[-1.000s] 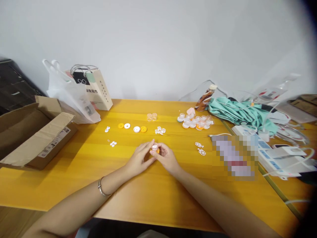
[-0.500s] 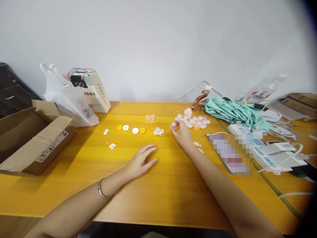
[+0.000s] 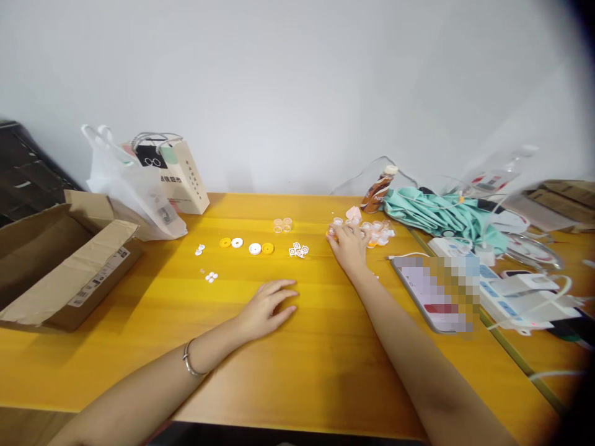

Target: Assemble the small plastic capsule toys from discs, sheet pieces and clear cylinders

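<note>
While our left hand [image 3: 266, 308] lay flat and empty on the table [image 3: 297, 347], our right hand [image 3: 348, 244] reached the pile of little caps [image 3: 376, 230]. We could not tell whether its fingers gripped one.

cardboard box [image 3: 65, 260] left on table [image 3: 302, 359], phone [image 3: 434, 294] right

1. An open brown cardboard box [image 3: 60, 260] sits far to my left.
2. A white plastic bag [image 3: 132, 186] and beige paper bag [image 3: 186, 179] stand beyond it.
3. A crumpled teal cloth [image 3: 437, 210] lies right of me.
</note>
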`<act>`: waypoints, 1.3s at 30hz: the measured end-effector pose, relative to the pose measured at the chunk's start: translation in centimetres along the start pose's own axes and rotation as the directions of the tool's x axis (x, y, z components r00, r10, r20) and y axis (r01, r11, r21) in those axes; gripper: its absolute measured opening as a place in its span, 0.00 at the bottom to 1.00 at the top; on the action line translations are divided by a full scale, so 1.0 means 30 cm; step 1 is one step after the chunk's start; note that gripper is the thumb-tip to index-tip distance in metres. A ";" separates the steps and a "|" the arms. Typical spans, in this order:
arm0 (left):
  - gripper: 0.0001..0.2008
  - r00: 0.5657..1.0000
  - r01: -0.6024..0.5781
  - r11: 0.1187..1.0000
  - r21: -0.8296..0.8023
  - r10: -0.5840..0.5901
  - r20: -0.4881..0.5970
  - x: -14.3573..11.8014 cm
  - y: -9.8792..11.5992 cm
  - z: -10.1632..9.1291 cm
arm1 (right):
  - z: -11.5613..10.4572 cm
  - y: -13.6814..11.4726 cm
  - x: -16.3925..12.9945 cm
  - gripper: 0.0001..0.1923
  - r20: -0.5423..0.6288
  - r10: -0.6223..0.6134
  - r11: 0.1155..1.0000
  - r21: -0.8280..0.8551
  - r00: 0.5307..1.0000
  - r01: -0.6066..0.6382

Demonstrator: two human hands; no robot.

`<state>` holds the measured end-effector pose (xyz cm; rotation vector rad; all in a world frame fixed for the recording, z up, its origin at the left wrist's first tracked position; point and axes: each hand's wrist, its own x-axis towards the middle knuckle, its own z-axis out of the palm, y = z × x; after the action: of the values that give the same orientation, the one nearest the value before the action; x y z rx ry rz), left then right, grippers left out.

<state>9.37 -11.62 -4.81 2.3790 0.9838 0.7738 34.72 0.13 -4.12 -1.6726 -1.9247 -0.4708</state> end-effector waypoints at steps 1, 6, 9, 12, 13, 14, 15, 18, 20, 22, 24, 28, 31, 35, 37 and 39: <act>0.15 1.000 -0.001 1.000 0.000 0.001 -0.001 0.000 -0.001 0.001 | 0.003 0.007 -0.001 0.13 -0.001 0.019 1.000 -0.017 1.000 -0.019; 0.15 1.000 -0.011 1.000 -0.017 0.011 -0.006 -0.001 0.003 -0.002 | 0.020 0.022 -0.003 0.14 -0.052 0.078 0.995 -0.066 0.996 -0.081; 0.15 1.000 -0.015 1.000 -0.021 0.014 -0.009 0.000 0.006 -0.003 | 0.032 0.028 -0.003 0.16 -0.083 0.085 0.994 -0.061 0.993 -0.090; 0.15 1.000 -0.016 1.000 -0.015 0.016 -0.009 0.000 0.006 -0.004 | 0.046 0.038 -0.004 0.18 -0.065 0.082 0.996 -0.037 0.995 -0.084; 0.15 1.000 -0.017 1.000 -0.008 0.017 -0.007 -0.001 0.006 -0.004 | 0.051 0.042 -0.005 0.19 -0.062 0.079 0.996 -0.036 0.995 -0.081; 0.15 1.000 -0.017 1.000 0.001 0.017 -0.004 -0.001 0.007 -0.004 | 0.055 0.044 -0.007 0.21 -0.060 0.078 0.996 -0.041 0.995 -0.081; 0.15 1.000 -0.016 1.000 0.011 0.016 0.000 -0.002 0.007 -0.004 | 0.059 0.046 -0.009 0.22 -0.059 0.078 0.996 -0.049 0.995 -0.081; 0.15 1.000 -0.011 0.999 0.043 0.010 0.020 -0.002 0.012 -0.006 | 0.065 0.048 -0.016 0.22 -0.038 0.088 0.993 -0.073 0.995 -0.091; 0.15 0.999 -0.013 0.998 0.063 0.010 0.040 -0.001 0.014 -0.007 | 0.062 0.044 -0.020 0.21 -0.041 0.104 0.991 -0.079 0.994 -0.107; 0.15 0.998 -0.028 0.997 0.077 0.023 0.062 0.000 0.015 -0.008 | 0.052 0.034 -0.020 0.23 -0.073 0.110 0.990 -0.081 0.991 -0.116; 0.15 0.997 -0.047 0.996 0.075 0.042 0.070 0.000 0.014 -0.007 | 0.035 0.015 -0.018 0.25 -0.110 0.083 0.994 -0.064 0.990 -0.090; 0.14 0.997 -0.066 0.996 0.060 0.065 0.029 0.000 0.008 -0.009 | -0.008 -0.061 -0.025 0.21 -0.154 -0.061 0.993 0.089 0.986 0.076; 0.13 0.995 -0.067 0.994 0.091 0.073 -0.067 0.010 -0.004 -0.031 | -0.042 -0.154 -0.073 0.16 -0.163 -0.216 0.914 0.313 0.963 0.258; 0.11 0.945 0.004 0.991 0.134 0.040 -0.324 0.044 -0.049 -0.125 | -0.101 -0.270 -0.196 0.13 -0.048 -0.460 0.746 0.521 0.886 0.415; 0.11 0.902 0.084 0.982 0.169 -0.003 -0.431 0.056 -0.092 -0.208 | -0.134 -0.298 -0.255 0.11 0.025 -0.636 0.626 0.601 0.771 0.497; 0.11 0.832 0.245 0.950 0.192 -0.104 -0.546 0.051 -0.153 -0.308 | -0.161 -0.304 -0.292 0.11 0.084 -0.726 0.558 0.653 0.682 0.513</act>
<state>2.09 -5.80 -0.17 2.2705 1.5883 1.3471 27.30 -11.17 -4.79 -0.6287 -2.5808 0.2143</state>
